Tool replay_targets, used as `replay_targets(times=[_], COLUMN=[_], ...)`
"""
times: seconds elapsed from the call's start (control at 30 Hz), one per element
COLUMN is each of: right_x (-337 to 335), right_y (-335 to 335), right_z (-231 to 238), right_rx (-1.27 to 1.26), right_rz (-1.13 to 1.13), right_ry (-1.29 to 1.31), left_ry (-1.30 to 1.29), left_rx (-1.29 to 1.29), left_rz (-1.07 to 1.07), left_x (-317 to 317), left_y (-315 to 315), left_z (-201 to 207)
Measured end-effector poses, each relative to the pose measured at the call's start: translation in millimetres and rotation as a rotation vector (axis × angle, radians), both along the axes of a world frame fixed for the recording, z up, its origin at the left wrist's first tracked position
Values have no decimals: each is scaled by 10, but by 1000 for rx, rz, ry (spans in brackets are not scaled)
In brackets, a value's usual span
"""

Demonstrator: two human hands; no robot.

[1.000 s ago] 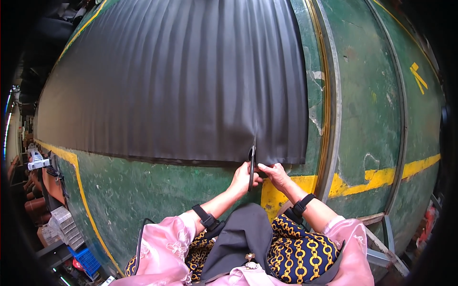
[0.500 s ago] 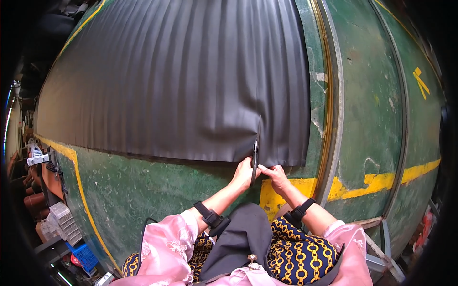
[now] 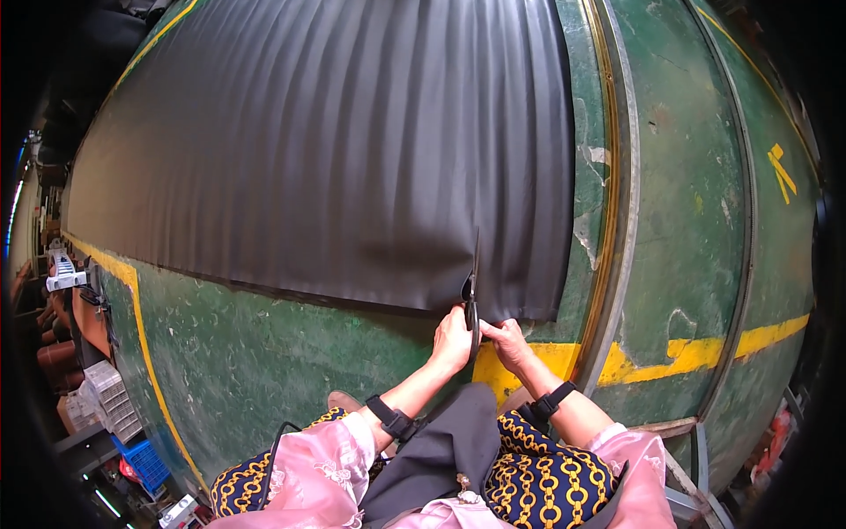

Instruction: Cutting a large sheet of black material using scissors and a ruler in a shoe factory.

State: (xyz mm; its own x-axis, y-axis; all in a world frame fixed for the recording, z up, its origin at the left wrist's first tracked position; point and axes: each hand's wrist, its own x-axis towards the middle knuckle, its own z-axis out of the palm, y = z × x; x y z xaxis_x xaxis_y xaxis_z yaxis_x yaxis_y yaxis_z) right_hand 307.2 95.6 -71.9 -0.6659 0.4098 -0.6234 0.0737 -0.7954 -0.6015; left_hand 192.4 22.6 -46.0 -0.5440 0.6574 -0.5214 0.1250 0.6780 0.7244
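Note:
A large black sheet [image 3: 352, 176], smooth like leatherette and rippled lengthwise, lies over the green surface. Long dark scissors [image 3: 473, 295] point away from me at its near edge, right of the middle. Their blades stand at a short slit, and the sheet is raised on its left side. My left hand [image 3: 452, 342] is closed around the scissor handles. Just to the right, my right hand [image 3: 511, 344] pinches the near edge of the sheet, its thumb close to the handles. The fingertips of both hands are partly hidden.
A metal rail [image 3: 622, 212] runs lengthwise right of the sheet, with a second rail [image 3: 745, 220] farther right. Yellow stripes [image 3: 705, 353] mark the green surface [image 3: 282, 348]. At the lower left are a grey crate [image 3: 113, 398] and a blue basket [image 3: 145, 465].
Both hands and the scissors sit slightly lower in the picture, as does the sheet's near edge, as the view has shifted. Both hands keep their holds.

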Motion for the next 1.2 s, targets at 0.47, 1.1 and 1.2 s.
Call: replay_targets(times=[0.47, 1.1, 1.2], right_x=[54, 105, 94], right_y=[62, 115, 124], right_z=[11, -62, -17], right_rx=[-41, -89, -73], right_rz=[102, 119, 79], right_ry=[-28, 32, 18], left_ry=[-119, -249, -307], left_rx=[-83, -89, -68], left_rz=[-30, 74, 64], left_x=[-206, -189, -222], left_y=[183, 283, 192], left_z=[71, -69, -57])
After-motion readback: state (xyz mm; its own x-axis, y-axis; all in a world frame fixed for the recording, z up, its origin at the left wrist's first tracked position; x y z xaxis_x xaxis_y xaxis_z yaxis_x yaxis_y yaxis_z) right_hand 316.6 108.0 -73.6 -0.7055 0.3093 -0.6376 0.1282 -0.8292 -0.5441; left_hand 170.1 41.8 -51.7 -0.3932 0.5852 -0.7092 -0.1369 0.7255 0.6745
